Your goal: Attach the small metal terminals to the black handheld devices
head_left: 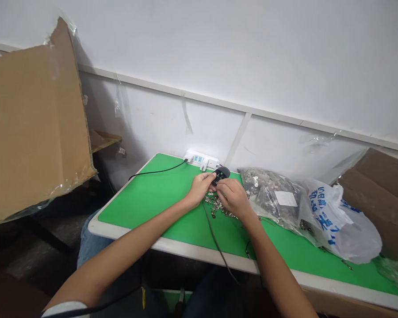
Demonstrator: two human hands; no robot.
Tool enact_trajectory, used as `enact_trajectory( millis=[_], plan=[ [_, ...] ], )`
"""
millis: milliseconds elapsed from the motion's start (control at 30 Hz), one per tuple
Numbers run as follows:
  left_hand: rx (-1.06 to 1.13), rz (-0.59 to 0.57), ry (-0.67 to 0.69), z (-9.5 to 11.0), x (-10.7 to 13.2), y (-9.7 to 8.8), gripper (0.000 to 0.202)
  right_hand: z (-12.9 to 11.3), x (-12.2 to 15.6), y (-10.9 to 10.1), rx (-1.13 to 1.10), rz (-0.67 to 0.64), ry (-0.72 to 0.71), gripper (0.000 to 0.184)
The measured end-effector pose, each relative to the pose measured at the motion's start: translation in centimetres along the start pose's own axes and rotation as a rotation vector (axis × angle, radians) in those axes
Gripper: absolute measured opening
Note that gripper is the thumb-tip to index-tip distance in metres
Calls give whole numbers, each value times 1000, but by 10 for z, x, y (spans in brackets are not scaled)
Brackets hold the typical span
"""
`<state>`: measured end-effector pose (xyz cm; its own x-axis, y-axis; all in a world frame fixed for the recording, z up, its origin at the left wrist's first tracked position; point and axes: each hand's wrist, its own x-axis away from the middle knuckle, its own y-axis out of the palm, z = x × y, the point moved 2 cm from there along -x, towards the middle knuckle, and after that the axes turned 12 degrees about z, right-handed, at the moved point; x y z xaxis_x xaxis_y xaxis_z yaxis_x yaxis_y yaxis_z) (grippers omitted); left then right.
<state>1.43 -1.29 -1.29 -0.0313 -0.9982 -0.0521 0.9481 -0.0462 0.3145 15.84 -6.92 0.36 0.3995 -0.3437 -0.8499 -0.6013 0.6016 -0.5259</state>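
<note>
Two bare hands meet above a green table mat (152,207), close to its far edge. The left hand (199,187) is closed around the near part of a small black device (221,175), and this grip seems to keep the device steady. The right hand (234,198) is bent, with its fingers (220,187) drawn together at the device's near end; whether they pinch some small piece, I cannot tell from this view. A heap of small metal parts (217,206) lies on the mat directly below the hands, probably so that each piece needs only a short reach. A thin dark cord (215,238) hangs from near this heap over the table's front edge. To the right, a clear plastic bag of similar metal parts (272,194) rests against a white carrier bag with blue print (338,225). A white power strip (200,159) sits by the wall, and its black cable (155,170) lies well behind the hands, away from the heap.
</note>
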Motion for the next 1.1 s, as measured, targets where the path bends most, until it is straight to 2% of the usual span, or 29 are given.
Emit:
enact_trajectory(
  millis=[200,433,633,700,767,867,1000,1100],
  plan=[
    [-19,0,30,-2,1,0,33,0,2,4,-58,7,56,18],
    [-7,15,32,-4,-1,-1,35,-4,0,7,-71,25,16,16],
    [86,59,-79,-2,1,-2,31,-1,1,11,-30,51,96,15],
    [130,67,-120,0,2,-2,29,1,4,13,-32,134,169,23],
    [160,69,-134,2,2,-2,28,3,7,14,-67,250,271,41],
    [175,44,-141,5,2,-3,29,11,12,15,-143,426,494,55],
    [188,-101,-225,4,7,1,32,35,18,15,-252,581,823,53],
    [197,-238,-309,2,15,6,34,54,20,15,-444,560,1009,54]
  ],
)
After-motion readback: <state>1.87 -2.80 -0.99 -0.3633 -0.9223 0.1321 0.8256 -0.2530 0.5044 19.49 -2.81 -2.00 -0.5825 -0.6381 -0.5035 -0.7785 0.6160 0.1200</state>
